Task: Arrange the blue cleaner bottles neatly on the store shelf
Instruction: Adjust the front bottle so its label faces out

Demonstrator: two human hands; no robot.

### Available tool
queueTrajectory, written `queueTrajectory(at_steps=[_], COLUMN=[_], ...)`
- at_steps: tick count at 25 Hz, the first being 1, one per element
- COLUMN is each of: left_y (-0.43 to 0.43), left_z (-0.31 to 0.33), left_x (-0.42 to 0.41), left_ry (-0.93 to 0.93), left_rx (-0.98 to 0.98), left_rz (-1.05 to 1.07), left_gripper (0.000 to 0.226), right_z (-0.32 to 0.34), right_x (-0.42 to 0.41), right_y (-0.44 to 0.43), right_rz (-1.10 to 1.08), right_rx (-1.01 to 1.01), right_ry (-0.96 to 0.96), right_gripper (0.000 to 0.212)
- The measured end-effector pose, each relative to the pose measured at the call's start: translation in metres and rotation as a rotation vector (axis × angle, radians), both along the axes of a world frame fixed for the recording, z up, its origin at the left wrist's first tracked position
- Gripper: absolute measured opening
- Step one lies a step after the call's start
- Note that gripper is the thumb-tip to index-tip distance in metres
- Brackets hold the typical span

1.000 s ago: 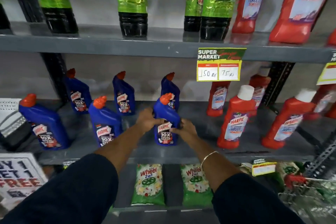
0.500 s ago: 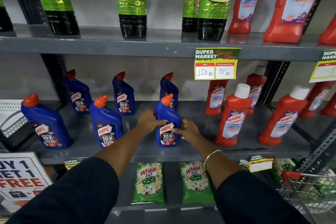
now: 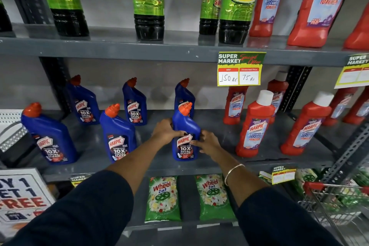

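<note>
Several blue cleaner bottles with orange caps stand on the grey middle shelf point(image 3: 219, 126) in two rows. The front-row bottle point(image 3: 184, 126) in the middle stands upright between my hands. My left hand point(image 3: 164, 131) wraps its left side, and my right hand point(image 3: 207, 143) touches its right side at the label. Two more front bottles stand to the left, one point(image 3: 117, 136) close by and one point(image 3: 48, 136) at the far left. Behind stand three back-row bottles point(image 3: 84, 104), point(image 3: 134, 104), point(image 3: 184, 96); the last is partly hidden by the held bottle.
Red cleaner bottles point(image 3: 254, 126) fill the right half of the same shelf. Dark bottles with green labels point(image 3: 147, 2) stand on the shelf above. A price tag point(image 3: 240, 69) hangs from that shelf's edge. Green detergent packs point(image 3: 162, 197) lie below, a wire basket point(image 3: 337, 205) at lower right.
The held bottle stays between both hands in almost the same spot, now a little straighter behind the front edge. My right hand's fingers have spread slightly on the label.
</note>
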State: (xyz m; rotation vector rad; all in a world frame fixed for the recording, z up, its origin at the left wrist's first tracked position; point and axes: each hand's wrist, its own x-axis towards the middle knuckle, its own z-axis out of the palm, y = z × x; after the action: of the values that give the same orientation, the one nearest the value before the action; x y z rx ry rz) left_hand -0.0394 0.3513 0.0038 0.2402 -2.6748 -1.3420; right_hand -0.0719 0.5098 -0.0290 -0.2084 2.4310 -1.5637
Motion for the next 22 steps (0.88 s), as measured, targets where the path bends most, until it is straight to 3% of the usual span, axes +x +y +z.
queueTrajectory(at_steps=[22], left_y=[-0.0034], left_z=[-0.0011], left_x=[0.0004], left_ry=[-0.01], left_rx=[-0.031], left_rz=[-0.025], left_gripper=[0.041], right_z=[0.0028], right_x=[0.0068], right_y=[-0.0028], right_rz=[-0.016], right_rx=[0.001], right_ry=[-0.029], right_gripper=[0.046])
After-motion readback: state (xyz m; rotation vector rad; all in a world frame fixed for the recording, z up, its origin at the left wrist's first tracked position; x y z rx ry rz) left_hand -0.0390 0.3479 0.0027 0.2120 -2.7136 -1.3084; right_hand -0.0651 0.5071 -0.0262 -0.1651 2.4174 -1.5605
